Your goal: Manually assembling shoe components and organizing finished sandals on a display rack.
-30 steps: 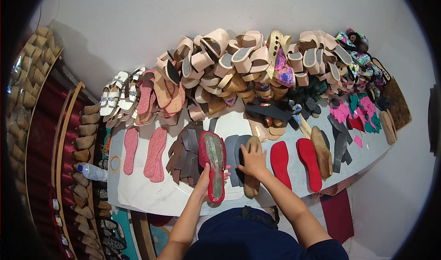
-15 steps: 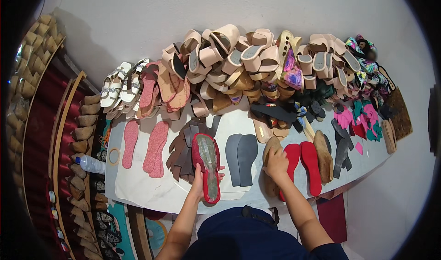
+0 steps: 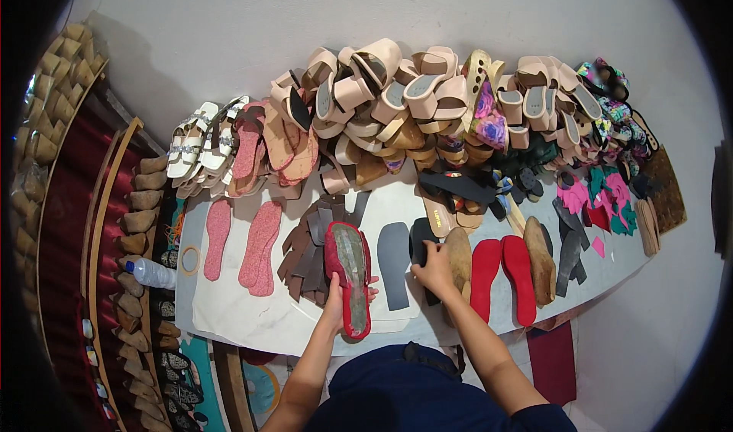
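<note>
sole [image 3: 423, 235], dark, likely light and bendy, best taken by its long edge, is pinched in the right hand [image 3: 436, 270] toward the tabletop's [image 3: 186, 298] near edge, while the left hand [image 3: 334, 304] grasps a red slipper [image 3: 351, 279].

Red slipper [image 3: 350, 268], one: grey-green face, glossy streaks, red rim; face turned to the camera, broad end up, lengthwise, left of lower centre. Dark grey shoe sole [image 3: 423, 236], one: thin, lengthwise, right of centre, partly hidden.
</note>
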`<action>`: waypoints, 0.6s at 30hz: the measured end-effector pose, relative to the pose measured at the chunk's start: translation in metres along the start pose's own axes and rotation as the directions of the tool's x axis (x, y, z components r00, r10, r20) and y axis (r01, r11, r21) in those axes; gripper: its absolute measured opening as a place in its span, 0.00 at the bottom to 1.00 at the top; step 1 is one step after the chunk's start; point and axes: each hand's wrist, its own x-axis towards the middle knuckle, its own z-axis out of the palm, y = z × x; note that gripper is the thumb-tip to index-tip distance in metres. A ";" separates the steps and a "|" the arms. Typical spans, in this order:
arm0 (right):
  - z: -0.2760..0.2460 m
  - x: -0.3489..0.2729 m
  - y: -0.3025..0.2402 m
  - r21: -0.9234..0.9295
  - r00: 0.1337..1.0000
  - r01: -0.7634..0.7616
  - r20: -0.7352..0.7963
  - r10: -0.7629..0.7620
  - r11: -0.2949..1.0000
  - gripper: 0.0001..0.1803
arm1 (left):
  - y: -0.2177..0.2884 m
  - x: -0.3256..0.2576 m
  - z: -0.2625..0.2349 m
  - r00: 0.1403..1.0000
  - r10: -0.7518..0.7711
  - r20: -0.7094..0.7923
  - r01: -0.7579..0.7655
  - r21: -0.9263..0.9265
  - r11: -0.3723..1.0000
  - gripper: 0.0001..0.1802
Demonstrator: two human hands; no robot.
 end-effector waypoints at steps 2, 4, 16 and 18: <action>-0.014 0.005 -0.002 0.033 1.000 -0.008 -0.008 0.008 0.999 0.30 | -0.001 -0.001 -0.005 1.000 0.020 -0.004 -0.020 -0.012 1.000 0.45; -0.027 0.007 -0.004 0.063 0.999 -0.023 -0.025 0.025 0.998 0.27 | -0.001 0.000 -0.005 1.000 0.014 -0.003 -0.014 -0.010 1.000 0.45; -0.007 -0.005 -0.005 -0.510 0.829 0.325 -0.251 -0.499 0.797 0.23 | -0.008 0.001 0.006 1.000 0.005 -0.001 -0.005 -0.025 1.000 0.45; 0.012 -0.008 -0.004 -0.554 0.855 0.514 0.270 -0.442 0.655 0.22 | -0.010 0.000 0.005 1.000 0.011 0.003 -0.011 -0.039 0.999 0.45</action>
